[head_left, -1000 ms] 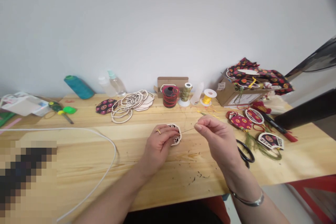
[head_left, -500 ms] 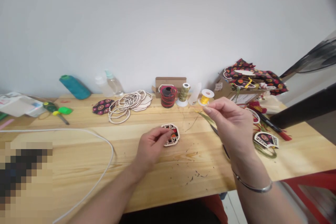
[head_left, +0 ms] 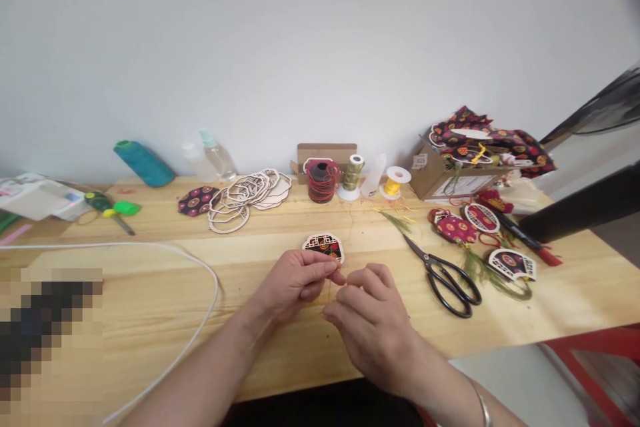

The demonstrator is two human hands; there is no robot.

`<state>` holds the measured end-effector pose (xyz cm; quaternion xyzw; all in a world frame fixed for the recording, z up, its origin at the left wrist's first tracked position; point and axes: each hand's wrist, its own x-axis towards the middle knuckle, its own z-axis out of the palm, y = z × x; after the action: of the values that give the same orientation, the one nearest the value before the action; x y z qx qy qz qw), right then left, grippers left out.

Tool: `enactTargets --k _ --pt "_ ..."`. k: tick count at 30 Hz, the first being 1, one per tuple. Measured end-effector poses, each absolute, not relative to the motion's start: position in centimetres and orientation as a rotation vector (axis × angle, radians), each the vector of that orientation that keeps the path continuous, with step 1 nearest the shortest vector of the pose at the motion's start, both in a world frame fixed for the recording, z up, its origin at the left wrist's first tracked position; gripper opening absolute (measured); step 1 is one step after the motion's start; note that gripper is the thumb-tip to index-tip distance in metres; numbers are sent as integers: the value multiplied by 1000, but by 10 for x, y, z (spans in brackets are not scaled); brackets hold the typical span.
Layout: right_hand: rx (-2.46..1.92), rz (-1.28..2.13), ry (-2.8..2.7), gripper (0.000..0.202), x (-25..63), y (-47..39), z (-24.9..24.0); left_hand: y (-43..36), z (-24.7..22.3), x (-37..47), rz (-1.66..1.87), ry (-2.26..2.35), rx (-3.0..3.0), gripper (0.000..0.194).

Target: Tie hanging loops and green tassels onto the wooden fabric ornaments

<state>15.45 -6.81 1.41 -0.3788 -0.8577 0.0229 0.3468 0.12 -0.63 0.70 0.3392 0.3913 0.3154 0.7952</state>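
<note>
A black-and-red patterned ornament with a pale wooden lattice frame [head_left: 323, 245] lies just beyond my left hand [head_left: 295, 280], which partly hides its lower edge. The fingers of that hand are pinched together; a fine thread seems to show at the fingertips, but is too small to make out well. Close beside it, my right hand [head_left: 375, 320] is closed with bent fingers, its fingertips almost meeting the left ones. What it grips is hidden. To its right, black-handled scissors [head_left: 445, 277] lie on the table with their blades together.
Along the back stand a red thread spool [head_left: 321, 182], a gold thread spool [head_left: 353, 175], a yellow spool [head_left: 393, 183] and a cardboard box [head_left: 440, 170] with fabric. Wooden frames [head_left: 250, 193] lie left of them. A white cable [head_left: 200, 263] curves across the left side.
My right hand has come down and left from above the scissors to meet my left hand. The left fingers have moved off the ornament's middle to its near edge. The scissors are uncovered.
</note>
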Motion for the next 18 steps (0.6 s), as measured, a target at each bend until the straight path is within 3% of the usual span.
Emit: enactTargets --k 18 --pt "-959 183 -2479 5 148 -80 0 -4 3 0 853 889 814 18"
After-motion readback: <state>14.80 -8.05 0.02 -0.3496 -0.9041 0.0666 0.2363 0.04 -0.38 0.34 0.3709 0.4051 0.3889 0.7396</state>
